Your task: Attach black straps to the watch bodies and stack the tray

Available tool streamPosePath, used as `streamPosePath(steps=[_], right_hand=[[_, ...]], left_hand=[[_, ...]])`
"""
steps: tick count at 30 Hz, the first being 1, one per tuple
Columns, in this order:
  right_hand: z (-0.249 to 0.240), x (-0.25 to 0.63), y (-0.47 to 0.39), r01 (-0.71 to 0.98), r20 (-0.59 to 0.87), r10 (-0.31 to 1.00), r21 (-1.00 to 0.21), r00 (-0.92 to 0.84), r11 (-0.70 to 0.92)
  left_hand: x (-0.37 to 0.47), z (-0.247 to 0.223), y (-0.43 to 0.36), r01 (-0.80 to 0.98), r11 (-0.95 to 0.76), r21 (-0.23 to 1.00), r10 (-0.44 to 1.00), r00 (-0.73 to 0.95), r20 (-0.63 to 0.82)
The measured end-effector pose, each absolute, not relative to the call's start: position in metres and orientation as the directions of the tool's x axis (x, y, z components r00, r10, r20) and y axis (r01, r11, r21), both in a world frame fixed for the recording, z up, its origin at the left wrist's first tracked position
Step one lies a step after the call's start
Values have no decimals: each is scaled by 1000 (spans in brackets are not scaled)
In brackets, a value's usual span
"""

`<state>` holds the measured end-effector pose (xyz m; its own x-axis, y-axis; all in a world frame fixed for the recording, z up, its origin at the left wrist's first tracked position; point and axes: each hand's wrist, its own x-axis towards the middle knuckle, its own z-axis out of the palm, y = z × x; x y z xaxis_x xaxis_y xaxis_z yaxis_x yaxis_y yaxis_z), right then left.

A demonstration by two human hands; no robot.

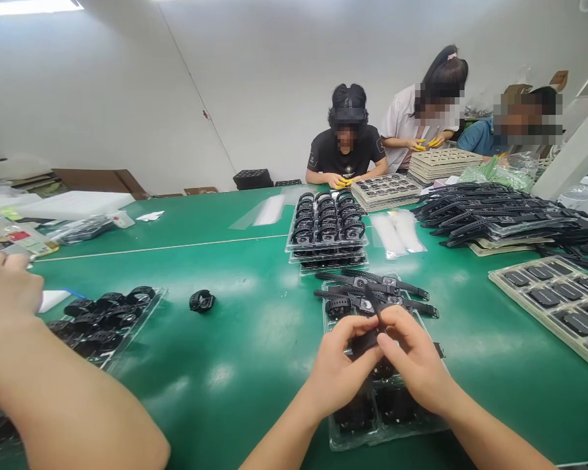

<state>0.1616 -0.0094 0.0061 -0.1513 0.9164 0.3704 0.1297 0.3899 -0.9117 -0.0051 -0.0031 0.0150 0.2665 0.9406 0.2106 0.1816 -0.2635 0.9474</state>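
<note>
My left hand (345, 362) and my right hand (414, 356) meet above a clear plastic tray (340, 440), both closed on one black watch strap (372, 303). One part of the strap sticks up between the fingers; the rest is partly hidden by them. Under my hands the tray holds black watches in its compartments. Several watches with straightened straps (406, 303) lie across its far end. A looped black watch (202, 300) sits alone on the green table to the left.
A co-worker's arm (63, 385) reaches in at the left, beside a tray of looped watches (110, 320). Stacked watch trays (326, 245) stand ahead. A strap pile (494, 212) and beige tray (543, 326) are right. Three people sit or stand across the green table (255, 281).
</note>
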Motion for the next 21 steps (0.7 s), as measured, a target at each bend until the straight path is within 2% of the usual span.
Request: streamPosePath(steps=[3,5,9,14,17,21], right_hand=[[8,163,-11,252,434,893,-857,-119,450],[8,165,-11,262,417,902,-863,-113,432],[6,167,-7,29,218,960,-974,-176,226],[4,164,-3,-218,71,974,-976,-216,23],[4,161,-2,-282,6,969,-957,-246,-65],[4,158,-1,-324,-96,954,-927,-284,-189]], left_hand=[[-5,15,-2,286,-333,899,937,204,282],[-4,13,-3,301,-357,884,930,199,308],[-2,15,-9,171,-309,935,933,242,264],[-1,23,-8,-129,-55,990,950,299,92],[-2,23,-2,-314,133,940,934,356,-13],[0,17,1,-449,341,826,883,455,-117]])
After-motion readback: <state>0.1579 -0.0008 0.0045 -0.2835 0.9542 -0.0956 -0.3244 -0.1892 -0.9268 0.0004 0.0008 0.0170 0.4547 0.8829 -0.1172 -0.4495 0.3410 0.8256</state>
